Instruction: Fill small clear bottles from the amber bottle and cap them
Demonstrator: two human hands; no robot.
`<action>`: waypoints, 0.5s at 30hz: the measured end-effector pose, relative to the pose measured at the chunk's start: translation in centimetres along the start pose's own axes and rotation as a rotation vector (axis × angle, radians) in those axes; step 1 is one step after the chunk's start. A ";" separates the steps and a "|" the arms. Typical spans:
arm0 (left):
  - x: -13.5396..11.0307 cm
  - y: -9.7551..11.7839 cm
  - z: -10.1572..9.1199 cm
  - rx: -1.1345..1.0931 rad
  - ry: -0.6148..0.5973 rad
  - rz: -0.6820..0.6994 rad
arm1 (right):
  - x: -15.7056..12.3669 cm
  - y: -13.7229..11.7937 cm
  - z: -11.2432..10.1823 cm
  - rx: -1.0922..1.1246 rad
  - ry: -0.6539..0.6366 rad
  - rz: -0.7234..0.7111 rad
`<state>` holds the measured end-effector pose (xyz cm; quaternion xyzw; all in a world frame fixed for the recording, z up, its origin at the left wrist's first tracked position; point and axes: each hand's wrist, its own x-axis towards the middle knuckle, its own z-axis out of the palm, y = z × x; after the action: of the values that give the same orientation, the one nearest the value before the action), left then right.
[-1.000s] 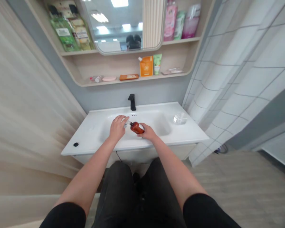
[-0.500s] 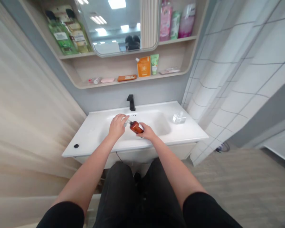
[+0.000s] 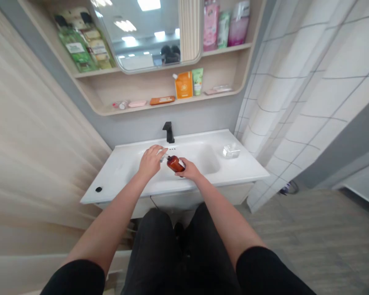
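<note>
A small brown bottle [image 3: 175,163] with a white label lies tilted over the basin of the white sink [image 3: 129,164], its top end pointing left. My right hand [image 3: 190,169] is closed around the bottle's base. My left hand [image 3: 149,160] sits at the bottle's top end, fingers curled on its light-coloured cap or pump; that part is mostly hidden by the fingers. A black faucet [image 3: 169,131] stands just behind both hands.
A clear plastic holder [image 3: 231,151] rests on the sink's right side, a small black object [image 3: 99,189] near its front left corner. Shelves above hold an orange pouch [image 3: 183,85], a green tube [image 3: 197,81] and bottles around a mirror [image 3: 147,32]. A checked curtain hangs right.
Both hands and the bottle keep nearly the same pose over the basin. The view has shifted slightly, so everything sits a little higher and further left in the picture.
</note>
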<state>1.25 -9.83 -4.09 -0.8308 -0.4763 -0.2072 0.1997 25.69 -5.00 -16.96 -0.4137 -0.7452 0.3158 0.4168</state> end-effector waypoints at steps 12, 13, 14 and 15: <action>0.1 -0.2 -0.6 0.022 -0.001 0.065 | -0.4 -0.9 -0.3 0.056 0.001 -0.027; 0.1 -0.2 -0.7 0.024 -0.002 0.071 | -0.4 -1.0 -0.3 0.059 -0.001 -0.027; 0.1 -0.2 -0.8 0.025 -0.003 0.079 | -0.4 -1.0 -0.4 0.060 -0.002 -0.026; 0.1 -0.2 -0.9 0.027 -0.005 0.088 | -0.4 -1.0 -0.4 0.061 -0.001 -0.026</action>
<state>0.99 -10.13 -3.22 -0.8487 -0.4426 -0.1897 0.2186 25.80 -5.82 -16.10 -0.3907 -0.7408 0.3333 0.4329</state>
